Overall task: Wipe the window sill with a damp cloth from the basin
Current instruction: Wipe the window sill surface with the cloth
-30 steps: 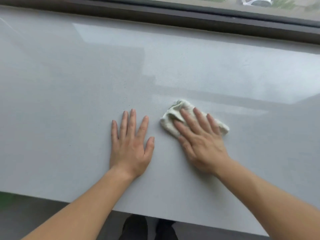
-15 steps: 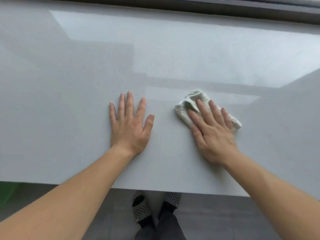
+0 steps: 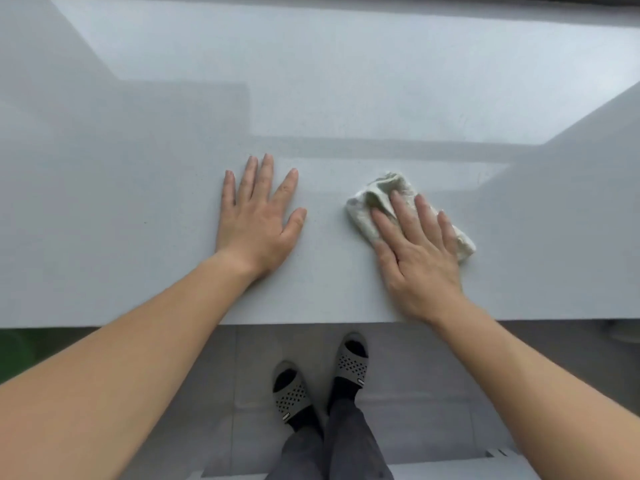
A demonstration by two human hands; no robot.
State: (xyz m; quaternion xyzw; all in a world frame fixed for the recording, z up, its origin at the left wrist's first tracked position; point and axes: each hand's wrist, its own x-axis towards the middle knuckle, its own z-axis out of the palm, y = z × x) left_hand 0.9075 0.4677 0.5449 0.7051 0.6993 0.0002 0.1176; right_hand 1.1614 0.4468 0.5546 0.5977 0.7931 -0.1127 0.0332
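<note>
A wide, glossy pale grey window sill (image 3: 138, 168) fills the upper part of the view. A crumpled whitish cloth (image 3: 363, 209) lies on it right of centre. My right hand (image 3: 415, 254) presses flat on the cloth with straight fingers, covering most of it. My left hand (image 3: 258, 220) rests flat on the bare sill to the left of the cloth, fingers spread, a hand's width away from it. No basin is clearly in view.
The sill's front edge (image 3: 311, 323) runs across the frame below my wrists. Beneath it is a grey tiled floor (image 3: 433, 375) with my feet in grey slippers (image 3: 351, 358). Something green (image 3: 14, 348) shows blurred at the lower left edge.
My right hand has slid the cloth to the right, away from my left hand. The view has tilted down, so the window frame is gone and my feet show.
</note>
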